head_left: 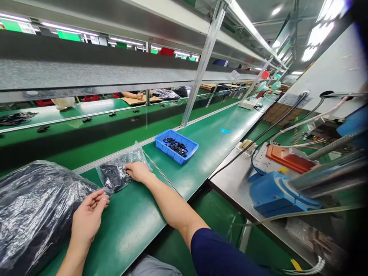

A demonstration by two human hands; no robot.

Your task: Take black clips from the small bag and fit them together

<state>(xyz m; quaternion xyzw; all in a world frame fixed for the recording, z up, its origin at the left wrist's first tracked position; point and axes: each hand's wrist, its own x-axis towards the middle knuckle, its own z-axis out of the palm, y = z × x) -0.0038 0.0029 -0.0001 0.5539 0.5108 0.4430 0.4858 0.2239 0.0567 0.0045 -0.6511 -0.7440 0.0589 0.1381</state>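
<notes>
We worked our right hand (138, 171), grip hidden, inside the small bag (113, 176); left hand (87, 219), fingers apart, steadied it; next, a firm pinch.

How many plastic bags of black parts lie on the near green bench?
2. A small clear bag lies under the right hand, the left hand beside its near corner; a large bag fills the far left. Further bags across the line are blurred, uncounted.

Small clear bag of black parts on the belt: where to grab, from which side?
Probably the slack film at the right end of the small bag, approached from the right, where the right hand rests. Black parts bunch leftward, leaving that end thin and pinchable.
</notes>
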